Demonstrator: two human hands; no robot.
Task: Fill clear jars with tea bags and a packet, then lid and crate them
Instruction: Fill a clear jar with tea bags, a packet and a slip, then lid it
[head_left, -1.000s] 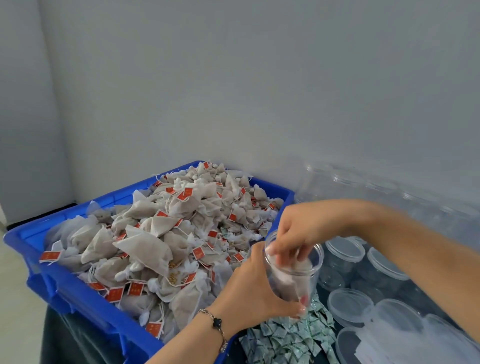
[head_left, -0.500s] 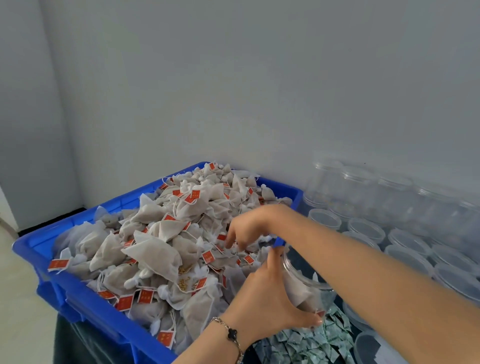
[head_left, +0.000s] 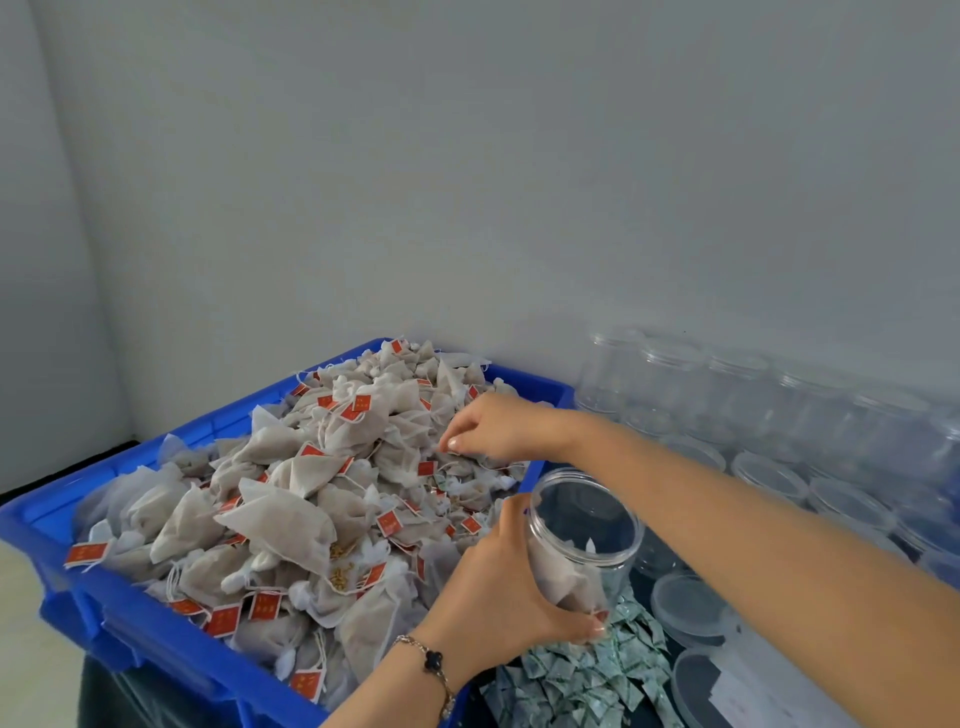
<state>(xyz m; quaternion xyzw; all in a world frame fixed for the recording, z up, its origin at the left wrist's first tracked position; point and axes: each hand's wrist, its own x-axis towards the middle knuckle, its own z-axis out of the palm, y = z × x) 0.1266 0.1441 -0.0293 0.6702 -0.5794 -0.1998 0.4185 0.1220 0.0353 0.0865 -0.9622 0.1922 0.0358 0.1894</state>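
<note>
Grey wall (head_left: 467, 182) fills the far half of the view, corner at the far left.

Blue crate (head_left: 156, 639) takes up the left and centre, heaped above its rim with tea bags (head_left: 291, 519): pale mesh pouches with strings and red tags. Some loose grains are seen on the pile near its middle.

A row of empty clear jars (head_left: 727, 395) is stacked along the wall at the far right, more of them nearer, mouths up. Loose clear lids (head_left: 685, 608) are seen at the near right, on a dark surface.

A pile of small green-and-white packets (head_left: 582, 680) lies at the near centre, just right of the crate's near corner.

Right hand (head_left: 493, 426) is reached across over the right part of the tea-bag pile, palm down, fingers curled, thumb and forefinger pinched together at the pile. Whether a bag is actually pinched cannot be told; the tips are blurred against the heap.

Left hand (head_left: 498, 587) is wrapped around a clear jar (head_left: 582, 535), thumb on the far side, fingers underneath near the base. A bracelet (head_left: 431, 662) is worn at that wrist.

The jar is held tilted, mouth facing up and toward the crate, just right of the crate's right rim and above the packets. A few tea bags are seen in its lower part; no lid on it.
</note>
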